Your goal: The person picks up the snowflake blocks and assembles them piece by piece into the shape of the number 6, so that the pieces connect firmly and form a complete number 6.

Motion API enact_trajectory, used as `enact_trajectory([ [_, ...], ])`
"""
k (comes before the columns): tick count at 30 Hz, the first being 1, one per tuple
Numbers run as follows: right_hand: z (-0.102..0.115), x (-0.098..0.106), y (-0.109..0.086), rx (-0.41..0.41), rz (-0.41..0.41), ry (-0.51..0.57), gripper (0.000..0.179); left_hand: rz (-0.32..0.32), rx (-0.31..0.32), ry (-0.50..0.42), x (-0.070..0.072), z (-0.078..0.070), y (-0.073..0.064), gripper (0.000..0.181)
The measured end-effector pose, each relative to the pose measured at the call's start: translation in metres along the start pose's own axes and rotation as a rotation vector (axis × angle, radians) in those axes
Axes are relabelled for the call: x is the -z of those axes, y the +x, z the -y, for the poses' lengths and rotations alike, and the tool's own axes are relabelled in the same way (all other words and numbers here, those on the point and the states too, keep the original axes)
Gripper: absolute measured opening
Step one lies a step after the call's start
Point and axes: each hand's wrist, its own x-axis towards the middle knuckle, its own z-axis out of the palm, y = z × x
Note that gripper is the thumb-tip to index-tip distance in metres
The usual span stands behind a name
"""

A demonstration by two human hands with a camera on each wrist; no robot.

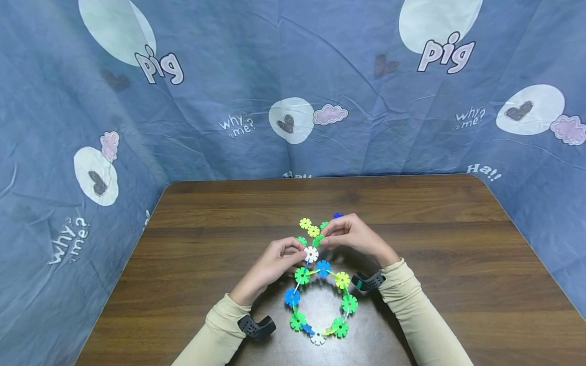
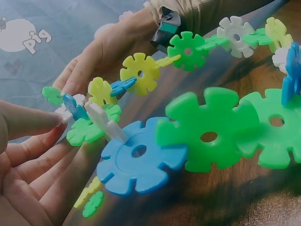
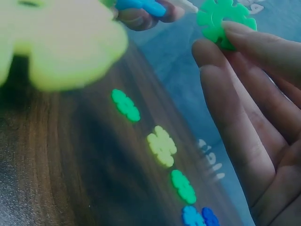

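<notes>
So yeah, the left hand (image 1: 276, 260) pinched a white flower piece (image 1: 313, 256) at the frame's lower middle, the right hand (image 1: 356, 237) pinched a green piece (image 1: 318, 242) beside it, and the linked ring (image 1: 346, 308) showed below.

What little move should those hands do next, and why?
Maybe push the green flower disc that the right hand pinches into the white flower disc the left hand holds: they're very close together, and both have notched edges that might slot.

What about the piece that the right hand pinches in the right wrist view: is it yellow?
No, the flower-shaped piece that the right hand pinches there is green.
</notes>
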Motion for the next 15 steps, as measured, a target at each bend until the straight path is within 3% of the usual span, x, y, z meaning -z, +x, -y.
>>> enact_trajectory([
  [15, -0.0089, -0.0035, 0.0036, 0.107, 0.141, 0.002, 0.011, 0.010, -0.025, 0.064, -0.0006, -0.0007, -0.0024, 0.025],
])
